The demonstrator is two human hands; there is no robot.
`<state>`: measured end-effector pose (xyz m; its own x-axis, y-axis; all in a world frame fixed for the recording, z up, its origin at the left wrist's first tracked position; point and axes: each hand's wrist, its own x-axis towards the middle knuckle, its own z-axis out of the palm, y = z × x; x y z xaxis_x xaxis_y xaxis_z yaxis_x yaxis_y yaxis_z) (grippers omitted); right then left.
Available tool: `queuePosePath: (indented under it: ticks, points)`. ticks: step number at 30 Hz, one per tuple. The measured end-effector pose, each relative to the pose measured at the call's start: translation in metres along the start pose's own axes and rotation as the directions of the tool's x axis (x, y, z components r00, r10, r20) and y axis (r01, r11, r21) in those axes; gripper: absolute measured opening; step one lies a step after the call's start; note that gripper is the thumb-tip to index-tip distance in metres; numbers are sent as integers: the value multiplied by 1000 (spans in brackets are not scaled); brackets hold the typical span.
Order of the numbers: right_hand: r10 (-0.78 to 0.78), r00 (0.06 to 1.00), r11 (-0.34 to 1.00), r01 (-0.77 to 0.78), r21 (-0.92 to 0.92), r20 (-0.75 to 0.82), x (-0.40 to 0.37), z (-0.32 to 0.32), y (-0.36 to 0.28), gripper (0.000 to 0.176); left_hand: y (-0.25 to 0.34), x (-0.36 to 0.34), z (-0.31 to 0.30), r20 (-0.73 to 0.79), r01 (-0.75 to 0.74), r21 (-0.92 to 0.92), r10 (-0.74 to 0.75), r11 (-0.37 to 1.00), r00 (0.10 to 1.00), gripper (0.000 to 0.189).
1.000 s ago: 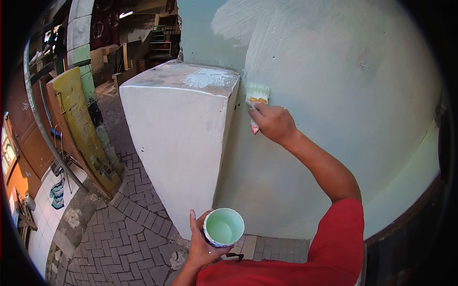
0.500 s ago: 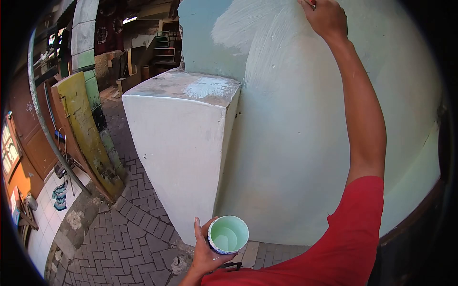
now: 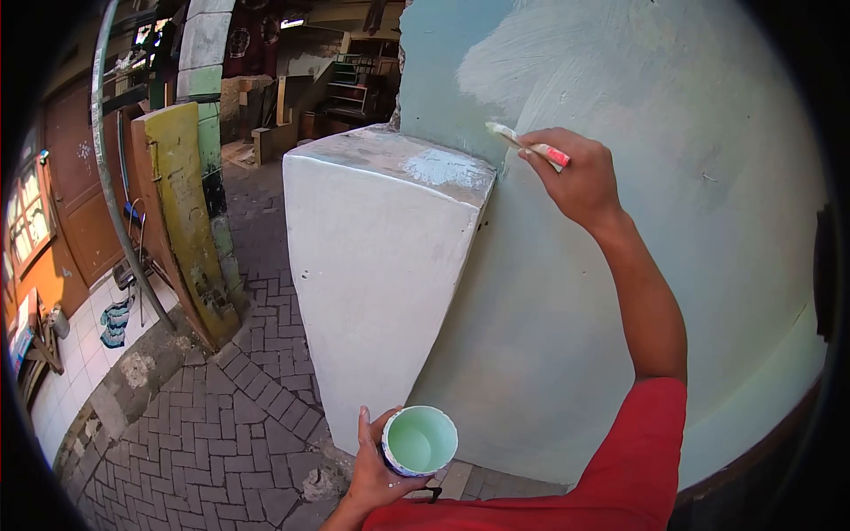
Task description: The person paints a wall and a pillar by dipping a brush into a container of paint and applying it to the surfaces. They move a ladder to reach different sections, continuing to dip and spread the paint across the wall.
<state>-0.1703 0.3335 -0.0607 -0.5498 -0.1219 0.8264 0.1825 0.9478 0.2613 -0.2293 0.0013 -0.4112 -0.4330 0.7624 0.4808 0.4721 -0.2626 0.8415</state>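
Note:
My right hand (image 3: pixel 580 177) grips a paintbrush (image 3: pixel 527 143) with a red handle, its bristles pressed sideways against the pale green wall (image 3: pixel 637 292) just above the top of a white concrete pillar (image 3: pixel 376 283). The wall shows a lighter patch of fresh strokes above the brush. Low in the view, my left hand (image 3: pixel 372 469) holds a small round cup (image 3: pixel 418 441) of light green paint, upright, in front of the pillar's base. A red sleeve covers my right shoulder.
Grey brick paving (image 3: pixel 221 425) spreads to the left. A yellow board (image 3: pixel 186 212) leans against a green and white column. A brown door (image 3: pixel 80 177) and tiled step stand at far left, with an open workshop behind the pillar.
My right hand came down from the top of the wall to just above the pillar's top, the brush now lying sideways. The view shifted left; the cup stayed put.

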Motion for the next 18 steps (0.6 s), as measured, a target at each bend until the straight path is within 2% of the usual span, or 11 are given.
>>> queuePosePath:
  ticks: [2, 4, 5, 7, 8, 10, 12, 14, 16, 17, 18]
  points:
    - [-139, 986, 989, 134, -64, -89, 34, -3, 7, 18, 2, 2, 1, -17, 11, -2, -11, 1000, 1000, 154]
    - [-358, 924, 929, 339, -147, -137, 73, 10, 18, 20, 2, 5, 2, -18, -1, 32, 2, 999, 1000, 154]
    - [-364, 921, 927, 345, -145, -139, 90, 21, 18, 20, 1, 7, 3, -25, -2, 32, 3, 999, 1000, 154]
    - [-434, 900, 901, 432, -40, -41, 119, 50, 13, 13, -1, 10, 8, -12, -5, 32, 6, 999, 1000, 154]
    - [-437, 899, 899, 436, -34, -33, 127, 66, 14, 13, -2, 10, 11, -16, 1, 24, 0, 1000, 1000, 154]
    - [-370, 893, 916, 396, -58, 256, 132, 95, 18, 18, -4, 11, 15, -1, 15, 10, -15, 1000, 1000, 154]
    - [-398, 867, 907, 422, -14, 300, 116, 96, 35, 18, -2, 11, 17, -15, 14, -24, -15, 1000, 1000, 146]
    - [-395, 828, 908, 417, 33, 398, 98, 74, 51, 16, -5, 11, 17, -43, 10, -68, -13, 998, 999, 138]
    - [-301, 787, 931, 366, -13, 539, 78, 34, 52, 15, -12, 9, 14, 10, 27, -9, -27, 1000, 1000, 152]
    - [-236, 754, 935, 348, -67, 613, 75, 17, 46, 15, -13, 9, 12, 5, 29, -18, -29, 999, 1000, 152]
    - [-240, 748, 933, 355, -67, 618, 77, 3, 32, 15, -14, 11, 8, 20, 37, -12, -37, 999, 999, 152]
